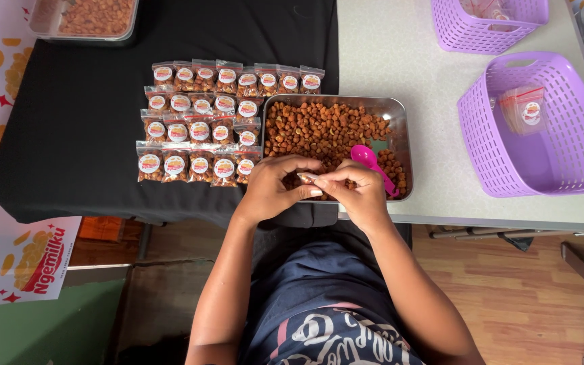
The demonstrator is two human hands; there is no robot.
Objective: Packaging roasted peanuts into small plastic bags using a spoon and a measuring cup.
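Note:
My left hand [273, 189] and my right hand [356, 190] meet over the near edge of a metal tray [332, 100] filled with brown coated snack pieces. Both pinch a small clear snack pouch [307, 177] between their fingertips. A pink plastic spoon [368, 162] lies in the tray just beyond my right hand. To the left of the tray, several filled, labelled pouches [201, 128] lie in rows on a black cloth [69, 122].
Two purple plastic baskets stand on the right: a near basket [542, 169] holding a small pouch [525, 109], and a far basket [488, 30]. A second tray of snacks [89, 19] sits at the top left. A printed banner [8, 257] hangs at left.

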